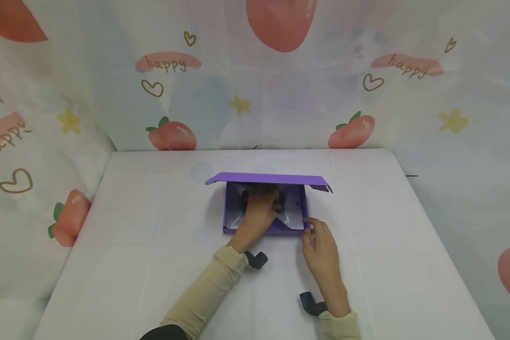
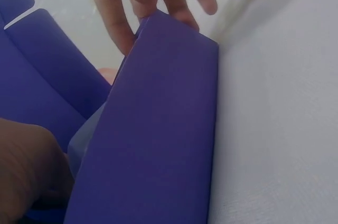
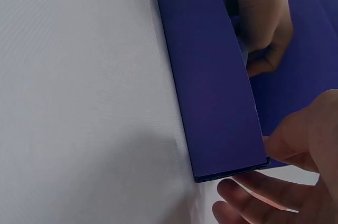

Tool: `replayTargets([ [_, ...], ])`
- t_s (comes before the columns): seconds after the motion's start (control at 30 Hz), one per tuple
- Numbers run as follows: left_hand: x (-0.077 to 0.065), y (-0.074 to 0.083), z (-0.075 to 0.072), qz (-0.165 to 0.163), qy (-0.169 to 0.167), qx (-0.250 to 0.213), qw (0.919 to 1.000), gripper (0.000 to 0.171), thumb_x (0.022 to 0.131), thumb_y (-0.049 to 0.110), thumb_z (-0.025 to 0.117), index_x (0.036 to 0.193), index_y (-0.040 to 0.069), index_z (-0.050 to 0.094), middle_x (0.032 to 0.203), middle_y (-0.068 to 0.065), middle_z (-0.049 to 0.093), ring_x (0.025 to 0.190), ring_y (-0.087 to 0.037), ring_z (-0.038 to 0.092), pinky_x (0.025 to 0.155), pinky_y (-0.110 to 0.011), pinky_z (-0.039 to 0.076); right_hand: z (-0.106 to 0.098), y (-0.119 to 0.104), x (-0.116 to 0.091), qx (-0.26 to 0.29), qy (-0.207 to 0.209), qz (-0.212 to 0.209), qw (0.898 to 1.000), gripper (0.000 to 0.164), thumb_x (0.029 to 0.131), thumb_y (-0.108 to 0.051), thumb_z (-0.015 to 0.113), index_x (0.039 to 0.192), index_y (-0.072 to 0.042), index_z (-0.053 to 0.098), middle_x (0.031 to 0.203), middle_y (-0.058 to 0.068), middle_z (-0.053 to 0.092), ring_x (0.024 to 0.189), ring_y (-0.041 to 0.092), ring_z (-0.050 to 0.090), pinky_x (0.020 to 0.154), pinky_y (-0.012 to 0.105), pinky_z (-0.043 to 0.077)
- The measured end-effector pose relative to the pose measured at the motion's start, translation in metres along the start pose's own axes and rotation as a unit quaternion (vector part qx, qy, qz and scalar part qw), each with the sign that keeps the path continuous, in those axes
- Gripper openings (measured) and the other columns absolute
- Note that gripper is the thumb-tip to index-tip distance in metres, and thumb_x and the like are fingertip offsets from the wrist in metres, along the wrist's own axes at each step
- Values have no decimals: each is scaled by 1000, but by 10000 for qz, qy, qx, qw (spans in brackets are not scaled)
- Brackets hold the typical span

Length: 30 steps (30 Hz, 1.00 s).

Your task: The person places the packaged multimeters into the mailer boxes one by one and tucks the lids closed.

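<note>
A purple cardboard box point(image 1: 266, 232) lies on the table with its lid point(image 1: 272, 178) raised at the back. My left hand point(image 1: 261, 208) reaches down inside it, over a dark object point(image 1: 282, 202) on grey-white plastic sheeting point(image 1: 292, 213). Its fingertips are hidden, so I cannot tell whether they grip the dark object. At the front right corner, my right hand point(image 1: 321, 245) holds the box wall. In the right wrist view the thumb point(image 3: 290, 134) lies on the inner side and the other fingers point(image 3: 264, 192) are outside.
White cloth covers the table point(image 1: 153, 198). Behind it hangs a printed backdrop point(image 1: 280, 94) with fruit and hearts. A dark wrist-camera mount point(image 1: 256, 260) sits at the left wrist and a similar one point(image 1: 312, 303) at the right. The raised lid overhangs the back of the box.
</note>
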<state>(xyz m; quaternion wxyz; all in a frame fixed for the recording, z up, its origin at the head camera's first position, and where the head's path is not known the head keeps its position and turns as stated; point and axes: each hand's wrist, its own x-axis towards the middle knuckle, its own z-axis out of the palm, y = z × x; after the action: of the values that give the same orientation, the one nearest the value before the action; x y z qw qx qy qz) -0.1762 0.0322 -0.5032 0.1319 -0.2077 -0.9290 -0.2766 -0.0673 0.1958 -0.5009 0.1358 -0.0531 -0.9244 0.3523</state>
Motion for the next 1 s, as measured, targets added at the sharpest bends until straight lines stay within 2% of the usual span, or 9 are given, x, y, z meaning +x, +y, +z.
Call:
replayTargets([
  [0.17, 1, 4, 4, 29, -117, 168, 9998, 17, 87, 9, 78, 100, 9, 67, 110, -12, 68, 120, -37, 60, 105, -57, 46, 1, 4, 0, 105, 73, 43, 9999, 31, 100, -2, 54, 129, -3, 64, 115, 20, 70, 99, 34, 70, 81, 49, 57],
  [0.27, 1, 7, 6, -2, -236, 377, 9990, 22, 88, 18, 81, 102, 10, 67, 115, -14, 67, 122, -41, 60, 105, -61, 47, 1, 5, -1, 175, 84, 144, 9997, 33, 100, -3, 55, 132, -4, 63, 114, 21, 70, 98, 34, 70, 82, 49, 57],
  [0.4, -2, 9, 9, -9, -381, 639, 9972, 30, 88, 30, 82, 105, 11, 66, 122, -15, 66, 126, -44, 57, 108, -68, 44, 2, 6, -1, 180, 24, 188, 9997, 35, 100, -4, 54, 134, -5, 61, 117, 20, 70, 99, 34, 69, 82, 48, 57],
  [0.5, -3, 9, 8, 30, -466, 577, 9972, 32, 90, 29, 80, 112, 10, 67, 130, -16, 64, 132, -45, 54, 111, -72, 40, 3, 6, -1, 152, 42, 154, 9998, 35, 100, -3, 53, 134, -4, 61, 116, 21, 69, 99, 34, 69, 81, 48, 56],
  [0.63, -6, 6, 4, 236, -321, 488, 9980, 30, 96, 22, 74, 123, 10, 69, 134, -15, 64, 135, -41, 55, 112, -67, 42, 4, 6, -1, 92, 108, 76, 9999, 35, 100, -2, 53, 134, -2, 60, 114, 22, 68, 100, 36, 68, 81, 51, 55],
  [0.73, -12, 5, -3, 269, -45, 745, 9969, 30, 97, 17, 69, 126, 11, 70, 133, -13, 66, 130, -38, 59, 108, -59, 48, 4, 5, 0, 67, 128, -22, 9999, 35, 99, -1, 53, 133, 0, 60, 122, 23, 66, 112, 40, 65, 90, 56, 53],
  [0.8, -17, 4, -9, 108, 90, 957, 9953, 31, 97, 15, 68, 127, 11, 70, 133, -14, 66, 129, -38, 59, 103, -56, 52, 4, 3, 0, 39, 150, -156, 9998, 34, 99, -1, 53, 132, 2, 60, 129, 25, 63, 120, 43, 60, 97, 59, 50],
  [0.87, -23, 4, -14, -161, 104, 1116, 9936, 34, 97, 16, 67, 130, 11, 69, 136, -18, 64, 130, -42, 58, 100, -58, 53, 4, 2, 0, -13, 236, -354, 9991, 33, 98, 0, 53, 130, 4, 60, 136, 26, 59, 126, 46, 54, 103, 60, 47],
  [1.0, -31, 4, -20, -668, 47, 1004, 9927, 38, 98, 19, 68, 134, 8, 66, 140, -26, 59, 129, -52, 56, 93, -63, 54, 7, -2, 3, -194, 671, -922, 9933, 30, 95, 2, 55, 123, 8, 61, 136, 29, 58, 124, 50, 52, 105, 59, 44],
])
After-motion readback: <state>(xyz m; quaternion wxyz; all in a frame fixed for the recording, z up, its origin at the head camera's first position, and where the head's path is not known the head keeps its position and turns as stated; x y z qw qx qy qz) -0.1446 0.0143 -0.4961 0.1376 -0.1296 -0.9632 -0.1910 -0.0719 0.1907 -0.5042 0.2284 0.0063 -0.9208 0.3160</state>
